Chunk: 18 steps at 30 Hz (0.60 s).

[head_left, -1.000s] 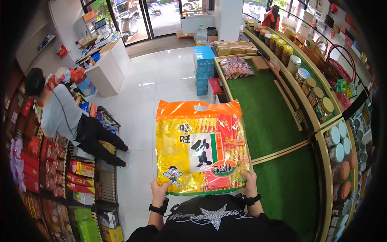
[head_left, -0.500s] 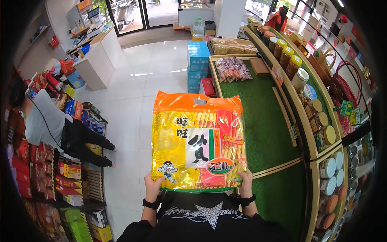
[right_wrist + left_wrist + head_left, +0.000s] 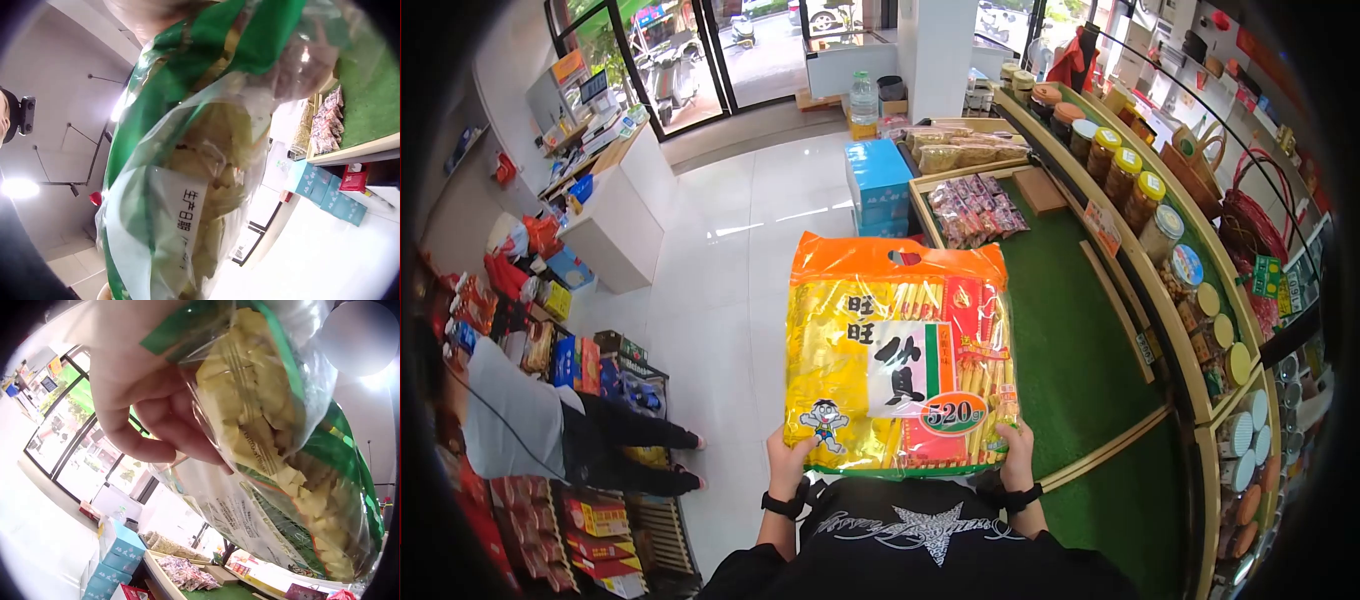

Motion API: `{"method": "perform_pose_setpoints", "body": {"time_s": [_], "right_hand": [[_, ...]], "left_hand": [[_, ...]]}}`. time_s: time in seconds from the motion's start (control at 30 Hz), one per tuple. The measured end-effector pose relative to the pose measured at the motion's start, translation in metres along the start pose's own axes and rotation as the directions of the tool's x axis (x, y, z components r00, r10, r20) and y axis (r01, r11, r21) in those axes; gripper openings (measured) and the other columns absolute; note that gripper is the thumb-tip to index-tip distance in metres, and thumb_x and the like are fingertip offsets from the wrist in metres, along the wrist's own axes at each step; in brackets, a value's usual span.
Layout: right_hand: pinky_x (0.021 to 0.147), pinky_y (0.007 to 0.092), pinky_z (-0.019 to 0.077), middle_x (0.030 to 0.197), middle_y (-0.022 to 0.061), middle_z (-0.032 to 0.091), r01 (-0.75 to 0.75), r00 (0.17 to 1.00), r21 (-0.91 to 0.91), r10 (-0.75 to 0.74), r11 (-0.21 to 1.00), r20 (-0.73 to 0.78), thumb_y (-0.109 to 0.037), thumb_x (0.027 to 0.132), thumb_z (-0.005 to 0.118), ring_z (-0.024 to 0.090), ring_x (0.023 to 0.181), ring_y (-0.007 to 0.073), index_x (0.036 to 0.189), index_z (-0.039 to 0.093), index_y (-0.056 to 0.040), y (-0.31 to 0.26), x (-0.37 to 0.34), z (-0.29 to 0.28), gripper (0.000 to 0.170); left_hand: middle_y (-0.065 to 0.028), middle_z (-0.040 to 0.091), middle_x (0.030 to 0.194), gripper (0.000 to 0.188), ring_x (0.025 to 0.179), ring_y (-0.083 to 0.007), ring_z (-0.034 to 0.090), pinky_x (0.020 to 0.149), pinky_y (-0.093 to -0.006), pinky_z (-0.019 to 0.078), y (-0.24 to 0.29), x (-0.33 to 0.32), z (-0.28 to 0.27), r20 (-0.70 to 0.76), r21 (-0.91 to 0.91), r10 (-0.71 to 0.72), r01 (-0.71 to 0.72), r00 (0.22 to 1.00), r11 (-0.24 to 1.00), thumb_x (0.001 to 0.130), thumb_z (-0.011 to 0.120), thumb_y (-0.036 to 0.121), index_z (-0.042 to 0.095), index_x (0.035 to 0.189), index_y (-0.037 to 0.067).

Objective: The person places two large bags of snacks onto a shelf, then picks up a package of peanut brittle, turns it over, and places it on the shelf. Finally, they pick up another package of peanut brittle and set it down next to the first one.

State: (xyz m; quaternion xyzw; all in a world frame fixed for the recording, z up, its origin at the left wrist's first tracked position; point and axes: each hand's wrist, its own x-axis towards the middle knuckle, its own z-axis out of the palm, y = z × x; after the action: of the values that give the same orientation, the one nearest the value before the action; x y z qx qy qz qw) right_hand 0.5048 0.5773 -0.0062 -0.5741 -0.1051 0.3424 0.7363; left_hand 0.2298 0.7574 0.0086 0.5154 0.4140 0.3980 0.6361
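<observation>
Both hands hold a large snack bag (image 3: 840,350) in front of the body, its printed face up. It is clear plastic with an orange top band, a cut-out handle slot, yellow and red wrapped pieces inside and "520g" printed on it. My left hand (image 3: 787,465) grips the lower left corner, thumb on top. The right hand (image 3: 1017,455) pinches the lower right corner likewise. In the left wrist view, curled fingers (image 3: 178,434) show under the bag. A white date label (image 3: 178,219) shows on the bag's green-edged lower side in the right wrist view.
A green-lined display stand (image 3: 1090,330) runs along the right, with small snack packs (image 3: 978,210) at its far end and lidded jars (image 3: 1140,200) above. Blue boxes (image 3: 878,180) are stacked ahead. Another person (image 3: 515,410) stands by the left shelves; a white counter (image 3: 615,220) lies beyond.
The bag stays in both hands at nearly the same height. Around it the view has shifted: the blue boxes and display stand look closer, and the other person appears lower and further left.
</observation>
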Motion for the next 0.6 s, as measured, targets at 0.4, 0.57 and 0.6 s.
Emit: {"method": "perform_pose_setpoints", "body": {"time_s": [0.4, 0.57, 0.6], "right_hand": [[0.072, 0.0231, 0.0435, 0.096, 0.0072, 0.059, -0.038, 0.999, 0.004, 0.038, 0.999, -0.001, -0.007, 0.073, 0.054, 0.056, 0.082, 0.0121, 0.106, 0.052, 0.0054, 0.006, 0.049, 0.069, 0.035], [0.073, 0.0234, 0.0436, 0.096, 0.0074, 0.059, -0.100, 0.995, -0.006, 0.100, 0.995, 0.015, -0.009, 0.073, 0.056, 0.056, 0.081, 0.0122, 0.105, 0.053, 0.0052, 0.002, 0.083, 0.076, 0.035], [0.073, 0.0234, 0.0436, 0.096, 0.0074, 0.059, -0.099, 0.995, -0.003, 0.099, 0.995, 0.013, -0.009, 0.073, 0.056, 0.056, 0.081, 0.0122, 0.105, 0.053, 0.0052, 0.001, 0.093, 0.077, 0.035]], "left_hand": [[-0.0087, 0.061, 0.081, 0.024, 0.070, -0.0131, 0.057, 0.064, -0.0247, 0.0466, -0.001, 0.076, -0.033, -0.006, 0.012, -0.061, 0.061, 0.998, 0.998, 0.067, 0.056, 0.000, 0.055, 0.090, -0.007], [-0.0089, 0.061, 0.081, 0.024, 0.070, -0.0131, 0.057, 0.064, -0.0246, 0.0466, -0.009, 0.101, -0.020, -0.037, -0.008, -0.101, 0.101, 0.994, 0.995, 0.067, 0.055, -0.001, 0.055, 0.090, -0.007], [-0.0088, 0.061, 0.081, 0.024, 0.070, -0.0131, 0.057, 0.064, -0.0245, 0.0464, -0.010, 0.110, -0.018, -0.041, -0.013, -0.097, 0.096, 0.994, 0.995, 0.067, 0.055, -0.001, 0.055, 0.090, -0.007]]}}
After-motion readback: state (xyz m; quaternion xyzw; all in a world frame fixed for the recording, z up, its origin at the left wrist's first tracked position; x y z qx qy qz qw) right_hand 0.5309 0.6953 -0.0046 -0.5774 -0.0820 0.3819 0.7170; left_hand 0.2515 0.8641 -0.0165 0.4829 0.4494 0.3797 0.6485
